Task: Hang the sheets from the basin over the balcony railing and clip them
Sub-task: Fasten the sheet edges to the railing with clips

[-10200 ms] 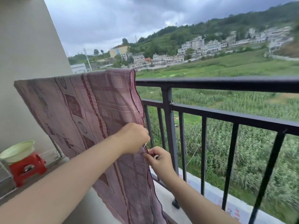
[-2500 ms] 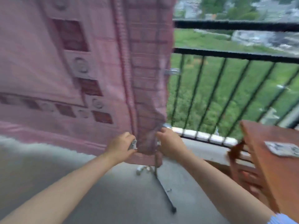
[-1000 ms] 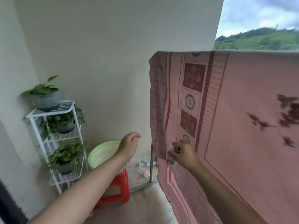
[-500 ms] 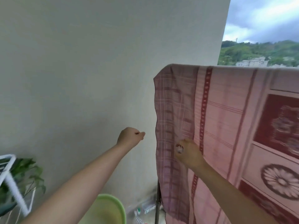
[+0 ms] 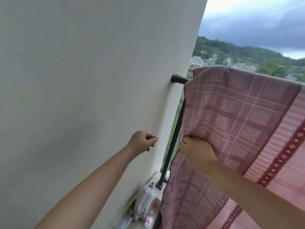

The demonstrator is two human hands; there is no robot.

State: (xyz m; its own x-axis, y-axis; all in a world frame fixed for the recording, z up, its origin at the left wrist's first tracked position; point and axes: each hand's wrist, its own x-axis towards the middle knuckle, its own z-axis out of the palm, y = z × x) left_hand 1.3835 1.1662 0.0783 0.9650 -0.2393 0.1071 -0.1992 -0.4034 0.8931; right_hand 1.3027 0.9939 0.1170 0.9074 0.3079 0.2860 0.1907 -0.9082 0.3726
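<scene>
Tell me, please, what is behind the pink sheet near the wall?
Behind the pink sheet, the black railing shows only where it meets the wall, plus one upright post. The rest is covered.

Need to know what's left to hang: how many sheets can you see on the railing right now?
1. A pink patterned sheet hangs over the railing by the wall; the right hand grips its left edge. Any further along are out of view.

1. Single view, worn on the head, tilted and facing forward along both forearms.
2. Close to the wall [image 5: 82,96] on the left and the sheet [image 5: 239,121] over the railing [image 5: 179,79] on the right.
3. Distant hills [image 5: 247,53] at upper right.
</scene>
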